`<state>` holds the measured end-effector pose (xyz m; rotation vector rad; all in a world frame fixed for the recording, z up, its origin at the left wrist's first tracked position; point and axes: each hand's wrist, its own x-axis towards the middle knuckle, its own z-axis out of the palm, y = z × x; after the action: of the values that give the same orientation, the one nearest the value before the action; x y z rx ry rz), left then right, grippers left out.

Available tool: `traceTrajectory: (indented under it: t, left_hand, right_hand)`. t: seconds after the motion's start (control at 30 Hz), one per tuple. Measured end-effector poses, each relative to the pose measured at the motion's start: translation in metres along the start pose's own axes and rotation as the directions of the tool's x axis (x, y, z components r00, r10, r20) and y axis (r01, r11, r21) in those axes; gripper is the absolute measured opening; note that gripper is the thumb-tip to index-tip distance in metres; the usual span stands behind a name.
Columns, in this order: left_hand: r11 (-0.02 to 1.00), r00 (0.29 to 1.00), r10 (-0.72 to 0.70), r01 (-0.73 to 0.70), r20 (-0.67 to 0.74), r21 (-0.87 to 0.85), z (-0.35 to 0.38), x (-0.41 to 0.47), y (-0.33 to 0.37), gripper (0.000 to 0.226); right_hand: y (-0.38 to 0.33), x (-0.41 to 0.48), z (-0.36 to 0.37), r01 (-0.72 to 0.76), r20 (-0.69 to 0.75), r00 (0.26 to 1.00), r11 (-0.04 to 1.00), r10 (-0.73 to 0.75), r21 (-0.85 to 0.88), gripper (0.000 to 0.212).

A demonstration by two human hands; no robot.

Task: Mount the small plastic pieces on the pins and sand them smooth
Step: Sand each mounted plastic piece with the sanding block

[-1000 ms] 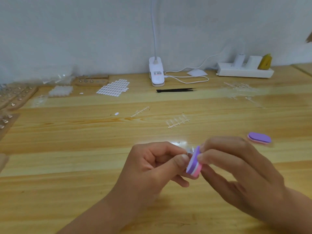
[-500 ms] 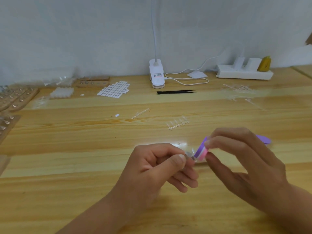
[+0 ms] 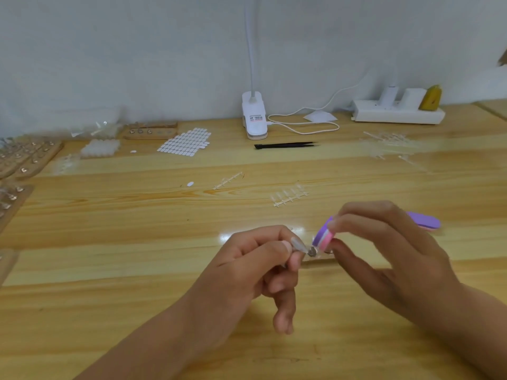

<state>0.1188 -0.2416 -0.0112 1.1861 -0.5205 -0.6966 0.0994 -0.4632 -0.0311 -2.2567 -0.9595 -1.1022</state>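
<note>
Pinching with thumb and forefinger, the left hand (image 3: 255,259) has its grip closed on a small clear plastic piece (image 3: 298,244). The piece juts out toward the other hand, and a dark pin (image 3: 311,252) shows at its far end. Whether the piece is fully seated on that pin is too small to tell. The remaining fingers curl loosely underneath, probably to keep them clear of the working face.

Opposite, the right hand (image 3: 384,242) has its grip pressed around a purple-and-pink sanding block (image 3: 325,235), fingers on top and thumb below. The block is tilted so its lower end sits right at the pin. Actual contact with the plastic cannot be made out. Both hands hover just above the worktop (image 3: 109,229), which likely lets the block be angled freely; this looks like the sanding step in progress.

A spare sanding block (image 3: 424,221) lies just behind the right hand. Farther back are clear sprues of unmounted pieces (image 3: 289,195), black tweezers (image 3: 285,145) and a clip lamp (image 3: 254,116). Wooden pin holders (image 3: 27,157) line the left edge.
</note>
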Motion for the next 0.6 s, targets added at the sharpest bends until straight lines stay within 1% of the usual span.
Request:
traceTrajectory:
  t: [0.03,0.1,0.17,0.23,0.3,0.37,0.43,0.47,0.53,0.6]
  left_hand:
    - [1.0,1.0,-0.007,0.007,-0.009,0.01,-0.001,0.0,0.0,0.022]
    - [0.999,1.0,-0.024,0.024,-0.009,0.028,-0.001,0.001,-0.001,0.023]
    - [0.999,0.999,-0.045,0.044,0.011,0.031,-0.001,0.001,-0.001,0.023]
    - [0.998,0.999,-0.052,0.052,0.009,0.038,-0.003,0.0,-0.001,0.025]
    - [0.997,0.999,-0.048,0.048,-0.005,0.054,-0.003,0.0,0.0,0.025]
    - [0.997,0.999,-0.045,0.045,-0.009,0.061,-0.002,0.001,-0.001,0.025]
    - [0.997,0.998,-0.056,0.055,0.003,0.055,0.0,0.0,-0.001,0.025]
    - [0.997,0.998,-0.061,0.061,0.009,0.046,0.0,0.0,-0.001,0.025]
    - [0.998,0.998,-0.057,0.057,0.003,0.035,-0.001,0.0,0.001,0.024]
    - [0.998,0.999,-0.047,0.048,-0.013,0.051,0.0,-0.001,0.002,0.024]
  right_hand:
    - [-0.001,0.001,0.0,-0.008,-0.024,1.0,1.0,0.008,0.008,0.026]
    - [-0.009,0.001,0.002,0.028,-0.044,0.999,0.999,-0.026,0.029,0.025]
    - [-0.011,-0.002,0.004,0.066,-0.011,0.998,0.997,-0.066,0.04,0.024]
    - [-0.005,-0.002,0.003,0.039,0.013,0.999,0.999,-0.04,0.03,0.024]
    - [-0.003,0.0,0.0,0.005,0.001,1.0,0.999,-0.005,0.038,0.025]
    - [-0.008,0.0,0.001,0.031,-0.025,0.999,0.998,-0.029,0.049,0.025]
    - [-0.012,-0.001,0.004,0.069,-0.008,0.998,0.996,-0.068,0.052,0.024]
    - [-0.01,-0.002,0.005,0.063,0.009,0.998,0.997,-0.064,0.047,0.023]
    - [-0.004,-0.001,0.003,0.005,0.021,1.0,0.999,-0.006,0.035,0.024]
    - [-0.004,0.001,0.001,-0.018,-0.005,1.0,0.999,0.018,0.048,0.025]
